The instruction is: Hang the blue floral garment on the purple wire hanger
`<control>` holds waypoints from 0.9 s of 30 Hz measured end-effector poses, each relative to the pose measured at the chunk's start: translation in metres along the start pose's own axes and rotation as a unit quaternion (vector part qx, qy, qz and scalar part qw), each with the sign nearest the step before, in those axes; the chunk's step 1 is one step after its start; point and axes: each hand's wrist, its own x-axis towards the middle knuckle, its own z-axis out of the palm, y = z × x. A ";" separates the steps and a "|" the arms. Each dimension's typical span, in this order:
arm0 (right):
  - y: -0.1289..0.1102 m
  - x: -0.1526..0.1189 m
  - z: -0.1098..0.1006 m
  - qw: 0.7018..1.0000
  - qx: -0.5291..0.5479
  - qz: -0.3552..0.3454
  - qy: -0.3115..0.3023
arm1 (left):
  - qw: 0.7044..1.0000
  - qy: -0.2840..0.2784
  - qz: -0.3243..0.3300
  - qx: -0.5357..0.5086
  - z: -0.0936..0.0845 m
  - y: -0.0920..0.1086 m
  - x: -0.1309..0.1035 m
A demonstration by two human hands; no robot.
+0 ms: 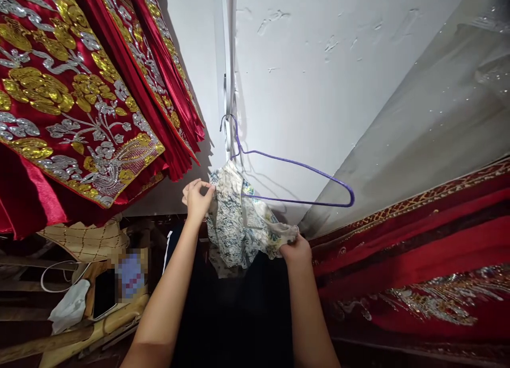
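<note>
A small patterned garment (229, 214), pale with blue-green print, hangs partly on a purple hanger (303, 163). The hanger's hook goes through a metal loop strip (228, 129) on the wall. One side of the hanger sits inside the garment; its other end sticks out bare to the right. My left hand (197, 198) pinches the garment's left edge near the shoulder. With my right hand (297, 251) I grip its lower right edge, holding the cloth stretched out to that side. Some fingertips of the right hand are hidden behind the fabric.
Red garments with gold and silver embroidery (79, 92) hang at the upper left. Sheer sparkly fabric (418, 118) and a red embroidered cloth (398, 283) fill the right. At lower left, a phone (105, 292), a white cable (43, 280) and a crumpled tissue (71, 304) lie on wooden furniture.
</note>
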 end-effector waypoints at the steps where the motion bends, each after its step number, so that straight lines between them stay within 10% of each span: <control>1: 0.003 -0.003 0.003 1.000 0.005 0.002 0.005 | 1.000 0.004 -0.001 -0.023 0.000 -0.003 -0.005; 6: 0.023 -0.033 0.040 0.993 -0.087 -0.081 -0.003 | 0.959 -0.099 -0.013 -0.264 -0.006 0.006 -0.073; 10: 0.034 -0.065 0.073 0.895 -0.366 -0.186 -0.177 | 0.883 -0.302 -0.050 -0.357 -0.020 0.024 -0.122; 13: 0.035 -0.077 0.084 0.822 -0.439 -0.205 -0.298 | 0.879 -0.336 -0.068 -0.331 -0.034 0.025 -0.130; 18: 0.035 -0.069 0.077 0.835 -0.438 -0.116 -0.312 | 0.833 -0.471 -0.016 -0.290 -0.056 0.020 -0.120; 27: 0.064 -0.059 0.047 0.823 -0.353 0.138 -0.424 | 0.836 -0.353 -0.088 -0.412 -0.092 0.033 -0.101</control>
